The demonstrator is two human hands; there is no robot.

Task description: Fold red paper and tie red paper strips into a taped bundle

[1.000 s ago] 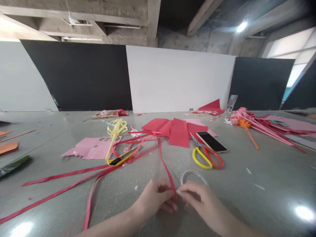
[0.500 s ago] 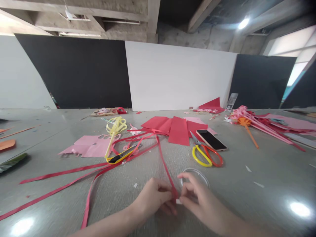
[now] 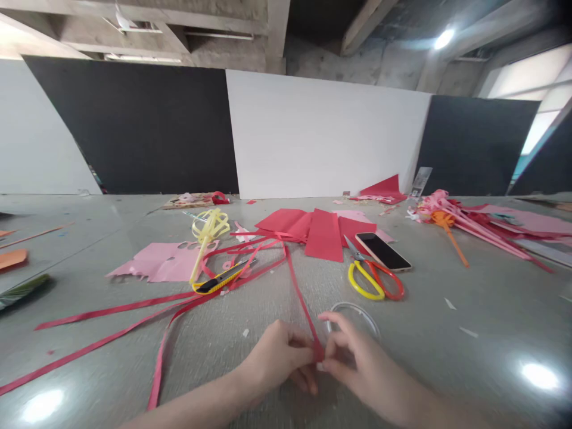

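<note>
My left hand and my right hand meet low in the middle of the view, both pinching the near end of a long red paper strip. The strip runs away from my fingers toward the stack of red paper sheets. A small white bit shows under my right fingertips. A clear roll of tape lies just behind my right hand. More red strips trail off to the left across the grey table.
Yellow and red scissors and a phone lie right of centre. A yellow utility knife, a yellow paper lantern on a stick and pink cut paper lie to the left. Pink and red strips pile at the right.
My hands have drawn closer together on the strip's end, and my right fingers now pinch it. The view has tilted slightly.
</note>
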